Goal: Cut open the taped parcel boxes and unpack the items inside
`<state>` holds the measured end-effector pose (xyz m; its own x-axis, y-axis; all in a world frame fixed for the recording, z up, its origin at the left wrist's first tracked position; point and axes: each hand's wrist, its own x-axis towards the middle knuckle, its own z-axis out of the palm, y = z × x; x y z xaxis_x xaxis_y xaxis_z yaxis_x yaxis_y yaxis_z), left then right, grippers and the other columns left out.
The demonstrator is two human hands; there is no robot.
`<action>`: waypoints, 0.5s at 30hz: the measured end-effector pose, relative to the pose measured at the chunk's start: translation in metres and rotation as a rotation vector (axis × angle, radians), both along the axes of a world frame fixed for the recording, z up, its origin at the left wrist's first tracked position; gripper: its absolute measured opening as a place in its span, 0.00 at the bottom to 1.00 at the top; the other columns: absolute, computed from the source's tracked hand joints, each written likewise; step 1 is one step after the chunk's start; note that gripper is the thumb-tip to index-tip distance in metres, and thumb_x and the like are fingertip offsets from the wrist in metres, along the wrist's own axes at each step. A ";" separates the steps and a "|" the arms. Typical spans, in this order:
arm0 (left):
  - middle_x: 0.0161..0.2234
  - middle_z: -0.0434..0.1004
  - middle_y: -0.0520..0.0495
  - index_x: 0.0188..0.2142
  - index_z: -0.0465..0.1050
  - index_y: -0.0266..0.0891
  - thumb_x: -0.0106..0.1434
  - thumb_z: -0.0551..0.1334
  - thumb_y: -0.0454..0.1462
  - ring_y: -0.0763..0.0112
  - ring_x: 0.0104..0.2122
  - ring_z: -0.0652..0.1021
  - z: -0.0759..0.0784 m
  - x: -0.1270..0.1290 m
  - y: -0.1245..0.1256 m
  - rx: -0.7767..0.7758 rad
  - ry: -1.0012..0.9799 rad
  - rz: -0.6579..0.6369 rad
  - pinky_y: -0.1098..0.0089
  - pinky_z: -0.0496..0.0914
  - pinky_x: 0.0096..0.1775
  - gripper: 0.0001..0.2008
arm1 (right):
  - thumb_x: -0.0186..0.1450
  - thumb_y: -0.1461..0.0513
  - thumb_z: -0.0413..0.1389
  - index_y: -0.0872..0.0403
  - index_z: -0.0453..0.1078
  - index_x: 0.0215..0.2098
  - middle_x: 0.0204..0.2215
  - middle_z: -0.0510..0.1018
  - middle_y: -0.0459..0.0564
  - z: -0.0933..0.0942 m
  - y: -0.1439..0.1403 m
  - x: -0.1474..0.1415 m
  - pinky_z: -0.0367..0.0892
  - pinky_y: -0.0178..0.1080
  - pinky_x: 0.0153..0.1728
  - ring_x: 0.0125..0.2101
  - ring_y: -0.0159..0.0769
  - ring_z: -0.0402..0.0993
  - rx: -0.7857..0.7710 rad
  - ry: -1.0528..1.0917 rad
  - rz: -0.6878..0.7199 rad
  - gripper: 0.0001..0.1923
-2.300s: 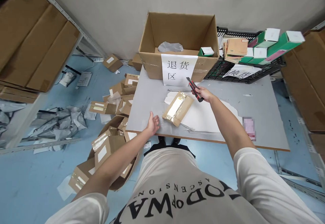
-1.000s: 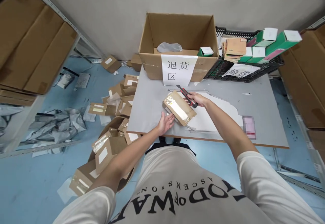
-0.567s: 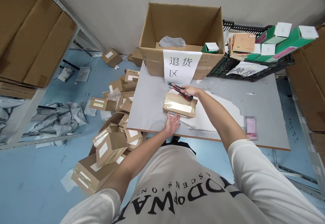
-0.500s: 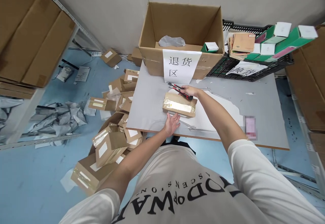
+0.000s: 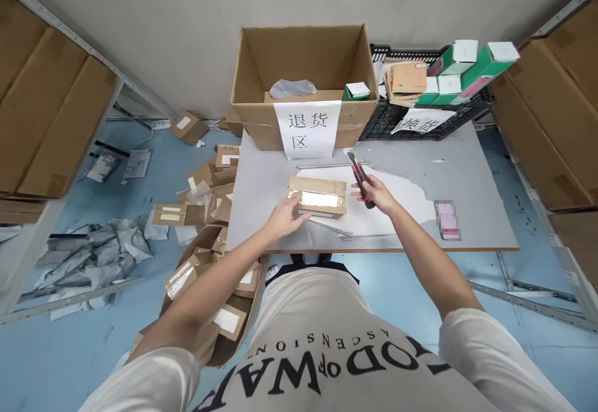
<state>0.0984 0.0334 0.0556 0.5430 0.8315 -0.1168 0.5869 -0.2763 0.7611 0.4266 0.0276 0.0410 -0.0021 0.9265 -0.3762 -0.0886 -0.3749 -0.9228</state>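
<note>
A small taped cardboard box (image 5: 322,186) with a white label lies on white paper sheets (image 5: 387,212) on the table. At its left front corner is my left hand (image 5: 286,217), fingers against the taped side and top edge, thumb along the front. My right hand (image 5: 377,194) is closed round a black and red utility knife (image 5: 360,181), just right of the box. The knife points away from me, its tip up and to the left, apart from the box.
A large open carton (image 5: 261,113) with a sign stands at the table's back. Beside it, a black crate (image 5: 374,126) holds green boxes and envelopes. A blurred pink item (image 5: 448,220) lies at right. Several opened boxes (image 5: 187,272) pile up on the left floor.
My right hand, with the knife, has moved from behind the box to its right side and turned the knife. My left hand has gone from in front of the box to its left corner.
</note>
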 end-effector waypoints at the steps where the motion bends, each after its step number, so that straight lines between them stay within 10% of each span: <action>1: 0.64 0.52 0.34 0.64 0.53 0.32 0.57 0.56 0.59 0.52 0.64 0.55 0.001 0.000 0.012 0.134 0.081 -0.047 0.52 0.45 0.63 0.44 | 0.61 0.49 0.56 0.50 0.60 0.44 0.41 0.77 0.51 -0.005 -0.018 0.005 0.73 0.38 0.27 0.30 0.35 0.78 -0.024 -0.006 -0.039 0.19; 7: 0.66 0.33 0.26 0.66 0.37 0.27 0.44 0.61 0.64 0.40 0.65 0.40 -0.024 0.019 0.055 0.374 0.480 -0.229 0.42 0.41 0.60 0.63 | 0.59 0.46 0.55 0.51 0.60 0.46 0.33 0.76 0.47 -0.036 -0.087 -0.005 0.67 0.33 0.16 0.17 0.28 0.70 -0.083 -0.031 -0.134 0.24; 15: 0.67 0.34 0.27 0.66 0.35 0.27 0.48 0.58 0.64 0.39 0.65 0.40 -0.049 0.022 0.054 0.331 0.548 -0.230 0.42 0.52 0.57 0.61 | 0.58 0.46 0.56 0.50 0.59 0.47 0.29 0.74 0.44 -0.047 -0.096 -0.022 0.62 0.32 0.14 0.15 0.26 0.66 -0.077 0.046 -0.063 0.26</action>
<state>0.1199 0.0872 0.0062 0.6451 0.7413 -0.1850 0.7622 -0.6073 0.2241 0.4045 -0.0689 -0.0065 0.0366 0.8939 -0.4467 -0.1560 -0.4364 -0.8861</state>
